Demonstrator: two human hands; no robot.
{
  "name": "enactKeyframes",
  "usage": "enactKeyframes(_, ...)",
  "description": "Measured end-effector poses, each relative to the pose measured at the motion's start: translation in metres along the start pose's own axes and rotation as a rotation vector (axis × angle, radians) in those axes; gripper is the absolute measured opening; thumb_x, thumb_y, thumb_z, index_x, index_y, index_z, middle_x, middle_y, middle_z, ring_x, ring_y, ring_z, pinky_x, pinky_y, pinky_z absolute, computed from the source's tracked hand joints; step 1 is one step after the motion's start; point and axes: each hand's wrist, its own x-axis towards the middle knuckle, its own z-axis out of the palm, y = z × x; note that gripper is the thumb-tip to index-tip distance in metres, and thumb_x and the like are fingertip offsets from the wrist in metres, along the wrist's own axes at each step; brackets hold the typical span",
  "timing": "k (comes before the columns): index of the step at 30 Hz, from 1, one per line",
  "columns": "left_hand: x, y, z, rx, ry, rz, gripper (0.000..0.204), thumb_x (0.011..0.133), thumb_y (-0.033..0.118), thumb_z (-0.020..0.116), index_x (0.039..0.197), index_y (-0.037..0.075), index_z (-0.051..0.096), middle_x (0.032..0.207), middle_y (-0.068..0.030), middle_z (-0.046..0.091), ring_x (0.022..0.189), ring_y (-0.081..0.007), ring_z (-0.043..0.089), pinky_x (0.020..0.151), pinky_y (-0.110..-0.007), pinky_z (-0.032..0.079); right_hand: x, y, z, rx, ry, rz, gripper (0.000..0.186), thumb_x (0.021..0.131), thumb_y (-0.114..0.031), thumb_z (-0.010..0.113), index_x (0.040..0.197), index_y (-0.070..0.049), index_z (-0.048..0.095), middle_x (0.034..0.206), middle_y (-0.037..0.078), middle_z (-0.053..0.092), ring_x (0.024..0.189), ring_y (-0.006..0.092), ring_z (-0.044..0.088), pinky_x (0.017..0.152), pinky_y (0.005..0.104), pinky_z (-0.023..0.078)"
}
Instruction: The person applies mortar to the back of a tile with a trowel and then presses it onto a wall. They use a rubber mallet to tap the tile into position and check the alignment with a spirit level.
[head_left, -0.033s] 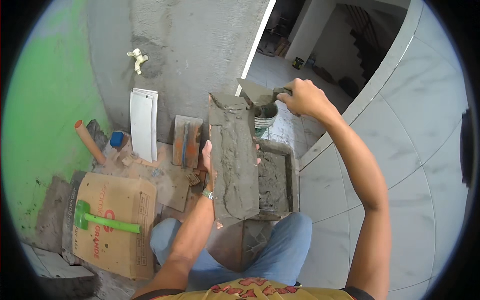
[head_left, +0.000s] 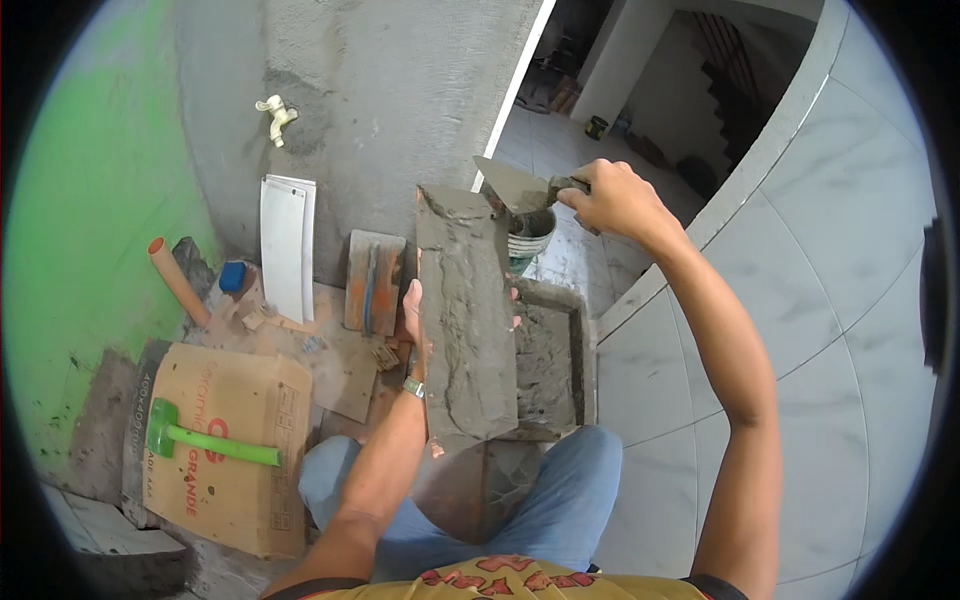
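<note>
Wet grey mortar covers the upper face of a long narrow tile (head_left: 465, 330) with reddish edges. My left hand (head_left: 414, 318) is closed around the tile from underneath, thumb at its left edge and fingertips showing at its right. In my right hand (head_left: 615, 195) is the handle of a pointing trowel (head_left: 517, 187), its blade just above the tile's far end. Below the trowel stands a bucket (head_left: 531, 240), partly hidden. Right of the tile, a square mortar tray (head_left: 584, 360) holds more grey mortar, partly covered by the tile.
On the left lies a cardboard box (head_left: 245, 390) with a green mallet (head_left: 220, 446) on it. A plastering float (head_left: 374, 285), white strips (head_left: 287, 250), a blue block (head_left: 232, 277) and an orange pipe (head_left: 178, 280) are near the wall. A tap (head_left: 276, 120) juts from it. Tiled wall (head_left: 790, 330) flanks my right.
</note>
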Motion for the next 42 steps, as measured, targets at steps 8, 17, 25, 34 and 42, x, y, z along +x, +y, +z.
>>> enactKeyframes(8,0.000,0.011,0.011,0.009,-0.025,0.030,0.104,0.086,0.072,0.053,0.158,0.002,0.029,0.149,-0.0279,0.043,0.134,-0.0474,0.046,0.107,-0.069,0.041,-0.019,-0.005,0.028,-0.175,0.097,-0.078,0.039,0.089,-0.035,0.072,0.108,-0.002,0.076,0.094,0.026,0.073,0.098,0.0435,0.071,0.088,0.0495,0.057)
enactKeyframes(17,-0.001,0.007,0.013,0.062,0.003,0.062,0.105,0.085,0.074,0.053,0.159,0.004,0.027,0.151,-0.0269,0.042,0.138,-0.0470,0.043,0.109,-0.071,0.037,-0.010,0.015,0.048,0.093,0.092,-0.092,0.044,0.092,-0.040,0.069,0.116,-0.003,0.074,0.103,0.030,0.071,0.102,0.0466,0.069,0.094,0.0519,0.053)
enactKeyframes(25,0.000,0.011,0.013,0.014,0.084,0.050,0.102,0.087,0.076,0.049,0.159,0.007,0.030,0.152,-0.0271,0.041,0.135,-0.0474,0.046,0.109,-0.070,0.036,-0.008,0.039,0.051,0.152,0.279,-0.030,0.043,0.092,-0.039,0.070,0.108,0.000,0.074,0.097,0.026,0.073,0.096,0.0414,0.071,0.086,0.0495,0.054)
enactKeyframes(34,-0.015,0.044,-0.006,0.090,0.056,0.168,0.101,0.087,0.082,0.043,0.151,0.004,0.042,0.135,-0.0235,0.055,0.121,-0.0438,0.057,0.101,-0.069,0.046,-0.056,0.112,0.098,0.005,0.013,0.049,0.043,0.089,-0.036,0.074,0.098,0.005,0.070,0.093,0.029,0.070,0.093,0.0468,0.068,0.082,0.0492,0.053)
enactKeyframes(42,-0.006,0.045,0.042,0.157,0.249,0.288,0.102,0.087,0.082,0.037,0.147,0.001,0.045,0.131,-0.0242,0.056,0.123,-0.0425,0.054,0.106,-0.062,0.042,-0.123,0.251,0.281,0.033,-0.279,0.323,0.045,0.084,-0.038,0.076,0.098,0.004,0.071,0.109,0.030,0.070,0.108,0.0449,0.066,0.089,0.0507,0.055)
